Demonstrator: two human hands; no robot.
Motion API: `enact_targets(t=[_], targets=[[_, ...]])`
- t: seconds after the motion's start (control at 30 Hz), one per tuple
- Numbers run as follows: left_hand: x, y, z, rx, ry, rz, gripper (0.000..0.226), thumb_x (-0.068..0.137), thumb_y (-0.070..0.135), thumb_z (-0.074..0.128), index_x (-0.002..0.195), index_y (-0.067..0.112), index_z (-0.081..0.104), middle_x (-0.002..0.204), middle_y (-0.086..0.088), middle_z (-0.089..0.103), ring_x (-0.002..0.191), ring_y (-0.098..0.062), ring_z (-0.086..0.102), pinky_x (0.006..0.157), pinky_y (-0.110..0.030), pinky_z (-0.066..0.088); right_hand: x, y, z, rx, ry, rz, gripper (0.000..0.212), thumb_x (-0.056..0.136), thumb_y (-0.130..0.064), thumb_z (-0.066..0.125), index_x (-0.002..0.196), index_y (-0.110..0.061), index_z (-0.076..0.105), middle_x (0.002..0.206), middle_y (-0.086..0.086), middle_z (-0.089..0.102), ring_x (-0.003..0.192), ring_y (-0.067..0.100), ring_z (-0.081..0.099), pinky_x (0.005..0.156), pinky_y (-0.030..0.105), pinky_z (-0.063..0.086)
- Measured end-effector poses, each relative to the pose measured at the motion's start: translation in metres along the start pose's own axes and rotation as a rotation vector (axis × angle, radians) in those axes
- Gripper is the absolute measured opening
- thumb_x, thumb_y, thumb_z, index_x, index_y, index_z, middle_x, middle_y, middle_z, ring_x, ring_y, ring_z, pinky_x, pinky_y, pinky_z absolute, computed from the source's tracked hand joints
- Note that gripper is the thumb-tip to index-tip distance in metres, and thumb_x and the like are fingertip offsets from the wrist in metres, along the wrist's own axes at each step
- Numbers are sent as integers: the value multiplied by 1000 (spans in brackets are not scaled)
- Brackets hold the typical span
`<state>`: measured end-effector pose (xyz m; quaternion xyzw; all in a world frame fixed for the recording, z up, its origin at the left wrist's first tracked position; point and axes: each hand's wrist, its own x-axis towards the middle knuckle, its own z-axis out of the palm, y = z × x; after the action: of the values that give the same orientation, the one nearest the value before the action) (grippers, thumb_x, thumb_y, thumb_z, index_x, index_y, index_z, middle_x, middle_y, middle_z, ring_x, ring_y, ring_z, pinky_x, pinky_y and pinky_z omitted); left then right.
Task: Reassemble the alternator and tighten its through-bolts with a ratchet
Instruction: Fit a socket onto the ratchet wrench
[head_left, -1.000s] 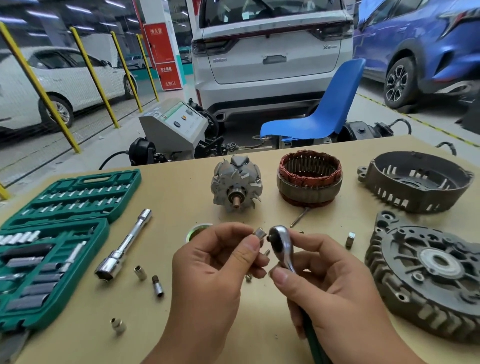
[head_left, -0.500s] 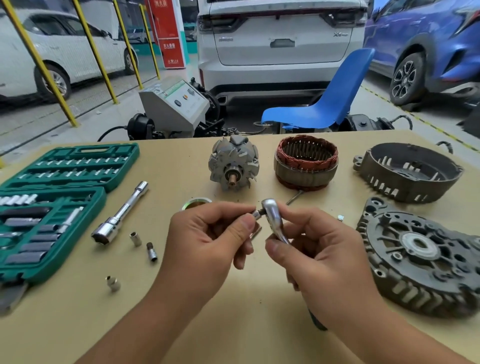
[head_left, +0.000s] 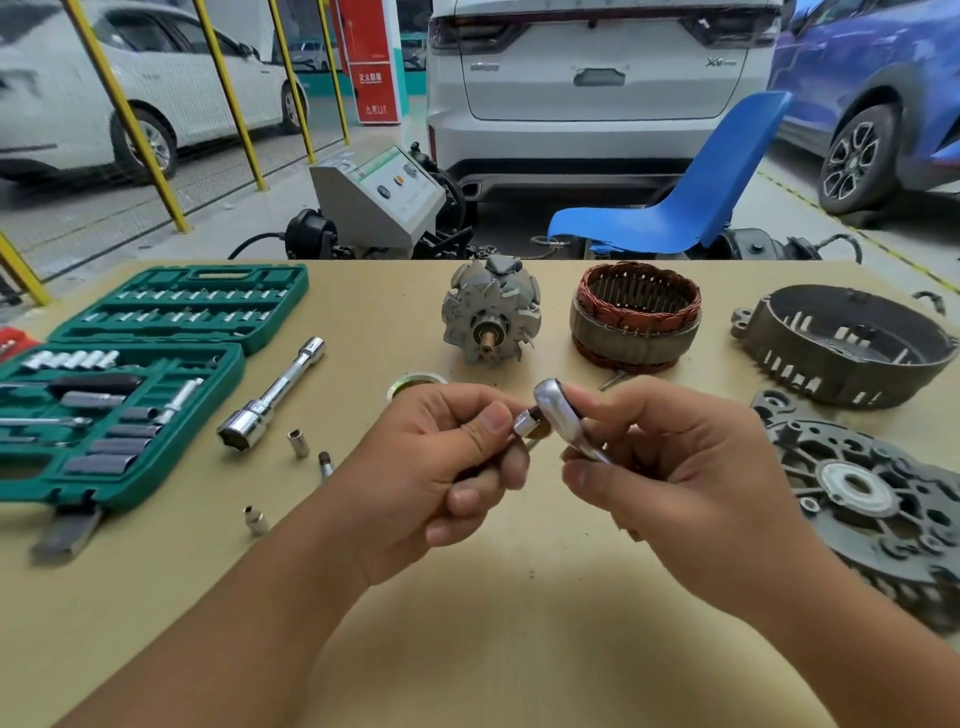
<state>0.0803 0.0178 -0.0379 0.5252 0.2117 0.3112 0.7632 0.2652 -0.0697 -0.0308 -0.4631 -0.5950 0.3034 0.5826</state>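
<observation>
My right hand grips a chrome ratchet just below its head, above the middle of the table. My left hand pinches a small socket against the ratchet head. The alternator lies in parts on the table behind and to the right. The rotor stands beside the copper-wound stator. A dark housing shell sits at the far right, with the grey end frame in front of it.
An open green socket case fills the left side of the tan table. An extension bar and three loose sockets lie beside it. A round ring shows behind my left hand. Beyond the table stand a blue chair, a grey machine and parked cars.
The socket in my left hand has closed onto the ratchet head, which was apart from it a second ago. Both hands stayed together; the camera tilted upward.
</observation>
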Motion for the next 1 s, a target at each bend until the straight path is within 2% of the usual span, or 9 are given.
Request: enact_targets(t=[0.07, 0.2, 0.37, 0.47, 0.57, 0.73, 0.8, 0.9, 1.0], targets=[[-1, -1, 0, -33, -48, -31, 22, 97, 18, 59, 100, 7, 77, 65, -7, 59, 37, 0, 40, 30, -11, 31, 1, -3, -3, -1, -27, 12, 56, 73, 4, 78, 84, -51, 74, 89, 7, 75, 52, 7, 52, 47, 20, 43], [2, -8, 5, 84, 73, 124, 15, 96, 14, 62, 97, 9, 76, 68, -12, 63, 41, -7, 44, 34, -15, 33, 0, -1, -1, -51, -16, 15, 69, 77, 16, 77, 84, -52, 72, 83, 7, 70, 52, 8, 50, 47, 22, 43], [3, -10, 9, 420, 206, 371, 8, 86, 11, 72, 93, 14, 75, 71, -12, 71, 46, -18, 56, 40, -24, 43, -3, 5, 5, -13, 77, 59, 50, 80, 9, 79, 98, -38, 76, 72, 4, 64, 46, 14, 52, 42, 25, 42], [4, -15, 12, 617, 341, 460, 13, 82, 14, 79, 94, 12, 77, 67, -2, 71, 49, -14, 65, 43, -25, 49, -7, 9, 15, 87, 168, 121, 42, 81, 7, 79, 102, -29, 75, 69, 8, 66, 42, 18, 52, 42, 26, 42], [4, -17, 12, 728, 423, 515, 8, 85, 15, 81, 93, 13, 79, 62, 5, 69, 47, -8, 62, 46, -20, 47, -10, 8, 21, 127, 201, 124, 42, 79, 10, 78, 101, -26, 76, 70, 10, 67, 41, 17, 51, 41, 24, 41], [1, -14, 18, 720, 316, 636, 19, 84, 16, 79, 99, 28, 78, 79, 17, 74, 66, -2, 69, 61, -15, 51, -14, 3, 26, 210, 250, 100, 38, 76, 5, 80, 101, -23, 77, 71, 14, 65, 42, 19, 49, 40, 25, 40], [0, -15, 19, 664, 328, 648, 20, 83, 16, 80, 98, 28, 75, 79, 14, 75, 66, -4, 69, 59, -16, 53, -14, 2, 26, 228, 275, 84, 35, 73, 0, 80, 101, -22, 77, 72, 14, 64, 42, 20, 50, 41, 26, 41], [0, -15, 19, 620, 342, 657, 17, 81, 16, 81, 95, 21, 73, 76, 6, 75, 60, -6, 66, 56, -18, 52, -13, 1, 25, 225, 235, 63, 36, 72, 3, 80, 100, -19, 78, 72, 14, 66, 43, 16, 49, 41, 23, 40], [0, -14, 19, 630, 346, 675, 14, 81, 14, 81, 92, 19, 74, 75, 12, 74, 58, -2, 64, 56, -15, 50, -11, 2, 21, 189, 169, 63, 38, 73, 7, 83, 98, -21, 78, 72, 11, 68, 44, 14, 46, 42, 22, 39]])
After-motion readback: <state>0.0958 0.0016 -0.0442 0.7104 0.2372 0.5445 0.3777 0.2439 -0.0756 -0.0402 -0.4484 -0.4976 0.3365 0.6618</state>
